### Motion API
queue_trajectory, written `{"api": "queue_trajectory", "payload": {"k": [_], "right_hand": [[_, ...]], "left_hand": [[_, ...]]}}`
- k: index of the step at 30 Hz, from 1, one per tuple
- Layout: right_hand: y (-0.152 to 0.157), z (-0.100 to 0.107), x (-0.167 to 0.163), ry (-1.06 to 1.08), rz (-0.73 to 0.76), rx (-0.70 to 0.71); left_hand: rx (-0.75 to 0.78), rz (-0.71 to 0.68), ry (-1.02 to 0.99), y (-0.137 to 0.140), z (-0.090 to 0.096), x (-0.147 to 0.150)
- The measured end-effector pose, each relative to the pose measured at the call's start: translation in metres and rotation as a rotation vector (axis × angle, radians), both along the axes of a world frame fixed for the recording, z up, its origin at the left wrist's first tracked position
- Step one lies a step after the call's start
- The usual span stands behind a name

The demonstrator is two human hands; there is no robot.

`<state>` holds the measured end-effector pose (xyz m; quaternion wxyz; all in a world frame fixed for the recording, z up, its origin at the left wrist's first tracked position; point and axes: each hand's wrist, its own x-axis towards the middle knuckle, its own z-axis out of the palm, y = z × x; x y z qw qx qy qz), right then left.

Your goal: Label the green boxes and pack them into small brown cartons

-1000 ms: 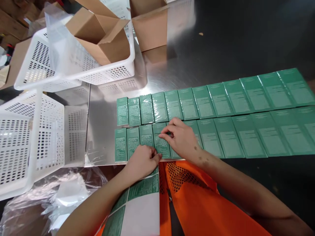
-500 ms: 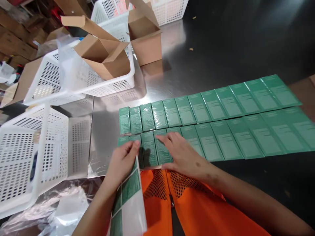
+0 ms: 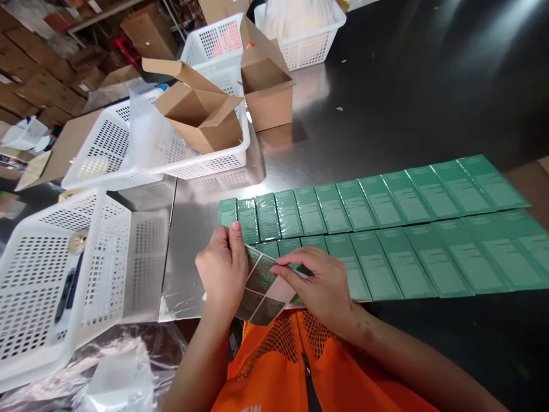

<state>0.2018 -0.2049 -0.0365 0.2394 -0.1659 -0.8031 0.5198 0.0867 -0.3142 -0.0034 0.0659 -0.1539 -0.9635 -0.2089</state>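
Note:
My left hand [image 3: 223,266] is closed on a sheet of green stickers [image 3: 261,276], tilted up in front of my vest. White lines divide its green panels, and a bare pale patch shows near its right side. At that side, my right hand [image 3: 323,286] pinches with thumb and forefinger at the sheet's surface; whether a sticker is lifted between the fingertips is hard to make out. Behind the hands lie two rows of green boxes, a back row [image 3: 371,200] and a front row [image 3: 388,257]. The sheet and hands hide the front row's left end.
White perforated baskets stand at the left [image 3: 47,269] and far left [image 3: 201,166]. One open cardboard box [image 3: 201,114] sits in a basket, another [image 3: 270,103] on the metal table [image 3: 386,114]. Crumpled clear plastic [image 3: 124,377] lies at the lower left.
My left hand has raised the sheet and turned it toward the right. My right hand has left the front-row boxes and now pinches at the sheet. The view has shifted slightly.

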Motion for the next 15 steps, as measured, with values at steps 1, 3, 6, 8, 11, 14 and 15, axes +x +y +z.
{"api": "queue_trajectory", "payload": {"k": [1, 3, 6, 8, 11, 14, 15], "right_hand": [[-0.001, -0.003, -0.001, 0.045, -0.019, 0.026], [-0.003, -0.007, -0.002, 0.103, -0.051, 0.038], [-0.004, -0.013, -0.002, 0.138, -0.096, 0.068], [-0.001, -0.016, -0.002, 0.166, -0.128, 0.176], [0.003, -0.019, 0.003, 0.182, -0.142, 0.446], [0.004, -0.017, 0.016, 0.2, 0.064, 0.622], [0.004, -0.014, 0.022, 0.225, 0.196, 0.619]], "left_hand": [[0.009, 0.007, -0.005, 0.0, 0.0, -0.002], [0.029, 0.017, -0.018, 0.0, 0.0, -0.006], [0.059, 0.04, -0.022, 0.003, 0.0, -0.009], [0.08, 0.036, -0.035, 0.007, -0.001, -0.009], [0.094, 0.016, -0.055, 0.013, -0.002, -0.01], [0.08, 0.016, -0.055, 0.015, -0.005, -0.017], [0.075, 0.025, -0.054, 0.015, -0.006, -0.021]]}}
